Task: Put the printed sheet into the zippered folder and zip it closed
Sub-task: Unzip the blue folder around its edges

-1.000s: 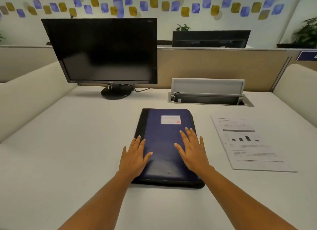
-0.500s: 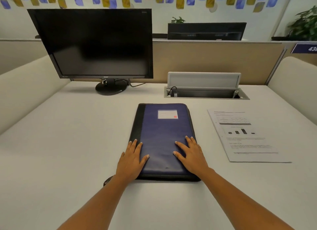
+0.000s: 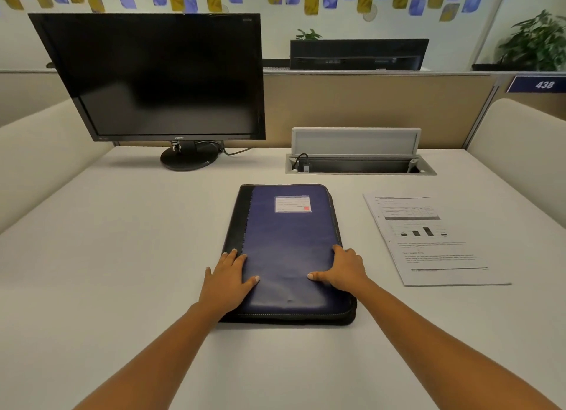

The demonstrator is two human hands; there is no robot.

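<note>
A dark blue zippered folder (image 3: 288, 244) with a black spine and a small white label lies closed on the white desk in front of me. My left hand (image 3: 228, 279) rests flat on its near left corner, fingers apart. My right hand (image 3: 344, 270) sits on the near right edge, fingers curled over the zippered side, thumb on the cover. The printed sheet (image 3: 428, 238), with text and a small bar chart, lies flat on the desk to the right of the folder, apart from both hands.
A black monitor (image 3: 159, 76) stands at the back left on a round base. An open cable hatch (image 3: 358, 163) with a raised lid is set into the desk behind the folder. Padded partitions flank the desk (image 3: 107, 256) on both sides.
Both hands slid toward the folder's sides. The right hand moved from flat on the cover to the right edge, fingers curling over it. The camera view shifted slightly.
</note>
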